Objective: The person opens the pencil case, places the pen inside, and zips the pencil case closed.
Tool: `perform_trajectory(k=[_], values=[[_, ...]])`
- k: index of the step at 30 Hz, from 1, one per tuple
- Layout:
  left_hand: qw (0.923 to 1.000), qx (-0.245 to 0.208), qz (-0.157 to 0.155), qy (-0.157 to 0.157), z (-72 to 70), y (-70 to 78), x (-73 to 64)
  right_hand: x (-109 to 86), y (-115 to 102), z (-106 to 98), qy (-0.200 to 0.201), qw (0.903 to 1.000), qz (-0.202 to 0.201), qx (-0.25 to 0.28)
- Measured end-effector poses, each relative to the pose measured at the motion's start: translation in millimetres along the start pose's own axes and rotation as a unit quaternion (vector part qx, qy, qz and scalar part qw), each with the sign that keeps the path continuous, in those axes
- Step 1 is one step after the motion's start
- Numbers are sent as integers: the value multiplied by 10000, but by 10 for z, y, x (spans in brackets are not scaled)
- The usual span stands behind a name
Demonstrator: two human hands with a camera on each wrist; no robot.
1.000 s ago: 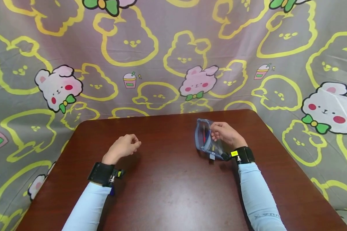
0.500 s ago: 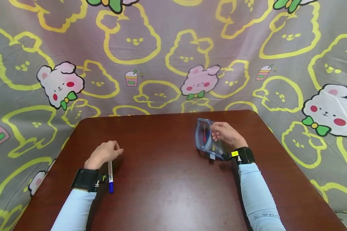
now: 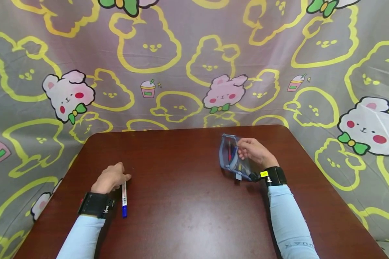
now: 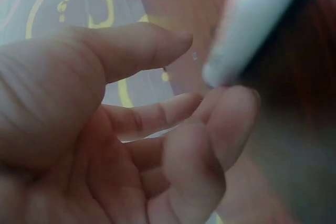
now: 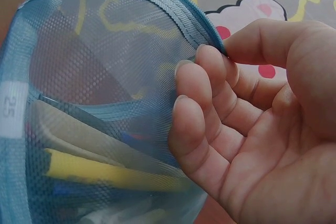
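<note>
A marker pen (image 3: 124, 199) with a blue cap lies on the table at the left, cap end towards me. My left hand (image 3: 109, 178) is at its far end. In the left wrist view the thumb (image 4: 157, 48) stands apart from the other fingers, and the pen's pale end (image 4: 220, 66) is close by the fingertips; whether they touch it I cannot tell. At the right, my right hand (image 3: 255, 151) pinches the rim of a blue mesh zip pouch (image 3: 224, 166) between thumb and fingers. Several pens, one yellow (image 5: 105, 171), show through the mesh (image 5: 79, 40).
The brown table (image 3: 188, 201) has a glossy top and rounded far corners. A grey curtain (image 3: 171, 46) with yellow outlined animals and rabbit faces hangs behind it and along the sides. A small tag (image 3: 238, 176) sticks out from the pouch's near side.
My left hand has moved left and nearer to me, down to the marker pen, which the left arm mostly hid before. The right hand keeps holding the pouch in the same place.
</note>
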State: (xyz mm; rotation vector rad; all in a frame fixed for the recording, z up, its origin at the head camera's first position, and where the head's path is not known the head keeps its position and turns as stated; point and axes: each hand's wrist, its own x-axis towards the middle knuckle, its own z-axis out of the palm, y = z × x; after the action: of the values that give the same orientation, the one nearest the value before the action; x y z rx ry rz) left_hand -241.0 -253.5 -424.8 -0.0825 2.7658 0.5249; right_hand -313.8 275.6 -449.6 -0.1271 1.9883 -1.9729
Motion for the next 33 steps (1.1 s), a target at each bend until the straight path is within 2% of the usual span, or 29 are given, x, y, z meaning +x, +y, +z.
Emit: perform_trajectory(k=[6, 13, 21, 26, 33], values=[[9997, -181, 88, -120, 86, -29, 40, -2, 14, -20, -57, 9999, -91, -32], [9985, -480, 216, -153, 105, -22, 104, -7, 6, -26, -54, 9999, -121, -22], [9962, -733, 416, -235, 94, -12, 209, -147, -158, 54, -225, 9997, 20, -17], [9961, -718, 481, -167, 114, -9, 258, -134, -127, 49, -201, 9998, -41, -4], [9928, -853, 835, -52, 56, 72, 288, -65, -14, -26, -65, 9997, -133, -179]])
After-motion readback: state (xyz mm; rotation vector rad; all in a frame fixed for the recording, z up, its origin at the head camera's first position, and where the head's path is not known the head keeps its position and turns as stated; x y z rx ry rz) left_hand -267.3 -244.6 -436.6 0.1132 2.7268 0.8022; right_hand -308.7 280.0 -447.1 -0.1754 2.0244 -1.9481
